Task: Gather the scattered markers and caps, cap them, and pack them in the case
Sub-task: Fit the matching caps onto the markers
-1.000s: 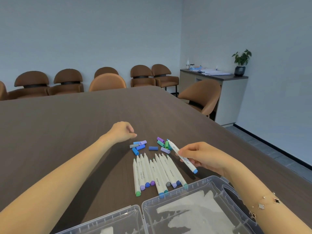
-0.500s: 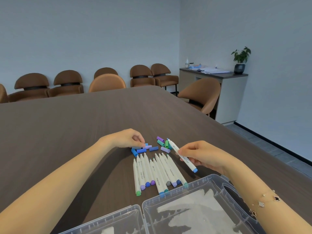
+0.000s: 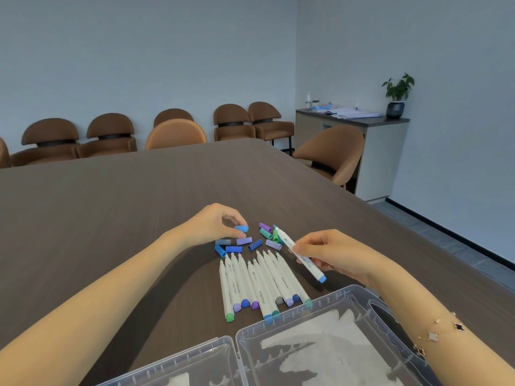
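Marker (image 3: 299,253) sits pinched at mid-barrel in right hand (image 3: 331,253), long axis running from bare tip at upper left, near frame centre, down to its blue end at lower right. Left hand (image 3: 216,224) pinches light blue cap (image 3: 241,228) just left of that tip; judged nearer for capping. Clear case (image 3: 320,341) lies open at the bottom of the frame.

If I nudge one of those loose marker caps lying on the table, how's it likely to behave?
The loose caps look like small hollow plastic tubes, so probably very light and stiff. Lying on their sides on the smooth table, they would likely roll or skid. The left hand lifts a light blue cap with just fingertips, which suggests little weight.
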Demonstrator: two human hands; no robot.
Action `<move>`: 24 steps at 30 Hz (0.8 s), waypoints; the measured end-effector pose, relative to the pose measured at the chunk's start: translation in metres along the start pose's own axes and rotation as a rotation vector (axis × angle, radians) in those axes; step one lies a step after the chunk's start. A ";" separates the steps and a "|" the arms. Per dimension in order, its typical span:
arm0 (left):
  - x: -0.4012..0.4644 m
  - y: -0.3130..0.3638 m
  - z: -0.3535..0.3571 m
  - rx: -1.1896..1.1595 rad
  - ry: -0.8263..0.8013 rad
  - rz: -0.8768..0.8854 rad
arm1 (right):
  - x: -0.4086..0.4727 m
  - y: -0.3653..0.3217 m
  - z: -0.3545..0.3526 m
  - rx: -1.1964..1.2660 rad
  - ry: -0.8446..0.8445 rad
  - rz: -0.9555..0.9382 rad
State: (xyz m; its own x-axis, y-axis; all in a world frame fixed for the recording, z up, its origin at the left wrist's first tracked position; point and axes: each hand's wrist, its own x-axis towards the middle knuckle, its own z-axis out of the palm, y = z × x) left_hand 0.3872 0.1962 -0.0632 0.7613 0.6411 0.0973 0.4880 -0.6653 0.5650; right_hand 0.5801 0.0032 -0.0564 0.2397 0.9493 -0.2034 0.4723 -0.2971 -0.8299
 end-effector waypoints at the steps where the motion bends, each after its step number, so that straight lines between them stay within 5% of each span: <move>1: -0.001 0.003 0.000 -0.034 0.012 0.015 | 0.000 0.000 0.001 -0.020 -0.001 -0.011; 7: -0.003 0.025 0.002 -0.192 0.070 0.055 | -0.002 -0.001 0.004 -0.048 0.006 -0.044; 17: -0.001 0.054 0.023 -0.838 0.152 -0.256 | -0.002 -0.004 0.005 -0.021 0.049 -0.055; 24: 0.002 0.067 0.033 -0.993 0.202 -0.484 | -0.005 -0.005 0.004 0.008 0.062 -0.054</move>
State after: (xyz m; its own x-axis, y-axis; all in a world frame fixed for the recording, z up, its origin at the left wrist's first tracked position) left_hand 0.4356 0.1395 -0.0522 0.4569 0.8595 -0.2292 0.0886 0.2124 0.9732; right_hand 0.5727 0.0007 -0.0532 0.2662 0.9557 -0.1256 0.4791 -0.2443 -0.8431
